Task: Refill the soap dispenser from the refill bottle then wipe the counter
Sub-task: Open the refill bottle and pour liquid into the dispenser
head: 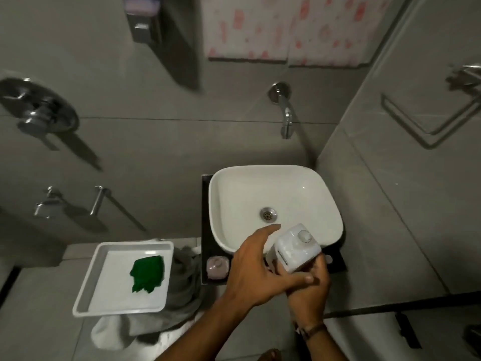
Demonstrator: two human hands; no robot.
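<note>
A white square refill bottle (pixel 296 247) with a round cap on top sits in my right hand (pixel 309 290), held from below over the front edge of the white basin (pixel 322 204). My left hand (pixel 256 267) hovers beside the bottle with its fingers spread, the thumb resting against my right hand. A small pinkish soap dispenser (pixel 217 266) stands on the dark counter (pixel 208 256) at the basin's front left corner. A green cloth (pixel 147 273) lies in a white tray (pixel 86 293) to the left.
A chrome spout (pixel 285 118) juts from the wall above the basin. A grey fabric heap (pixel 184 290) lies between tray and counter. A wall dispenser (pixel 143 19), mixer valve (pixel 39 110) and rail (pixel 426 126) are mounted on the tiled walls.
</note>
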